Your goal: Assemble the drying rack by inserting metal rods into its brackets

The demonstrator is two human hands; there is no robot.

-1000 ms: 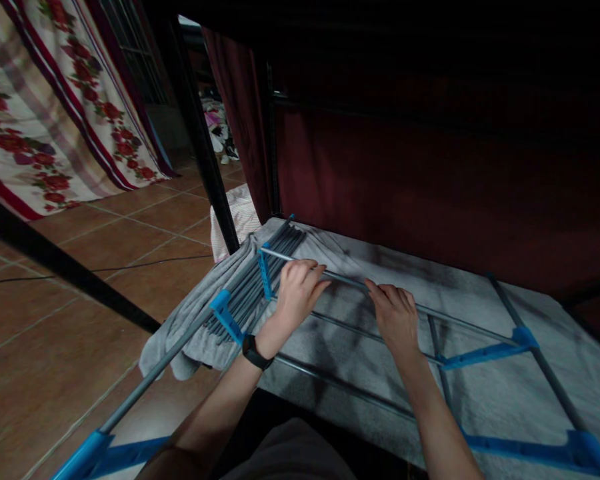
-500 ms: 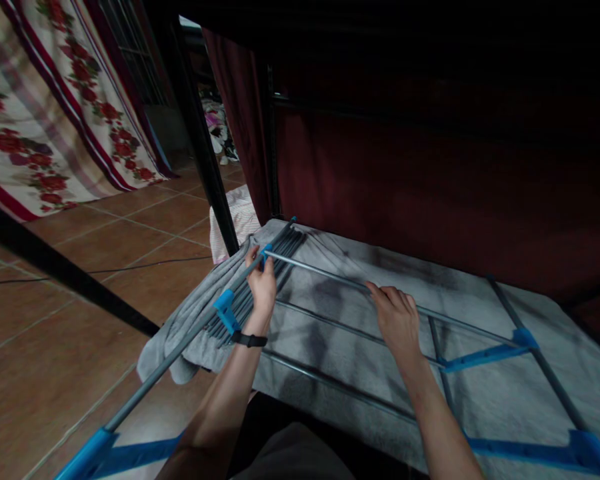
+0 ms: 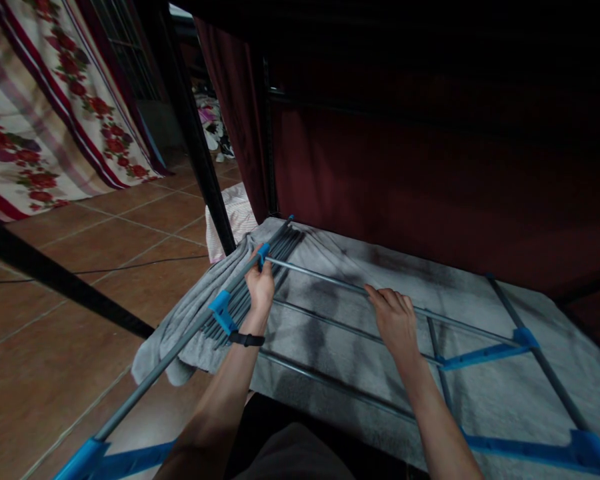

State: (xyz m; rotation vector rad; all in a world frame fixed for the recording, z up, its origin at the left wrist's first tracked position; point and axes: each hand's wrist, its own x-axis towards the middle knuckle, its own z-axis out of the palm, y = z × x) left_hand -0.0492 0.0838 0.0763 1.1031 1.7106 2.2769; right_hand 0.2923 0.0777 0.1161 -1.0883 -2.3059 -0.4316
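Note:
A frame of grey metal rods with blue plastic joints [image 3: 480, 353] lies on a grey towel [image 3: 505, 400]. My left hand [image 3: 260, 287] is closed around a side rod beside a blue connector [image 3: 263, 255], above a bundle of loose grey rods [image 3: 260, 277]. A black band sits on that wrist. My right hand [image 3: 395, 319] lies on the cross rod [image 3: 325, 279] with its fingers curled over it.
Dark red fabric [image 3: 405, 180] hangs behind the towel. A black post [image 3: 200, 160] stands at the left, with a pale cloth [image 3: 230, 217] behind it. A floral sheet [image 3: 45, 120] hangs over the brown tiled floor [image 3: 70, 280].
My left hand left the cross rod, slid left to the blue corner connector and closed on the side rod. My right hand stayed on the cross rod.

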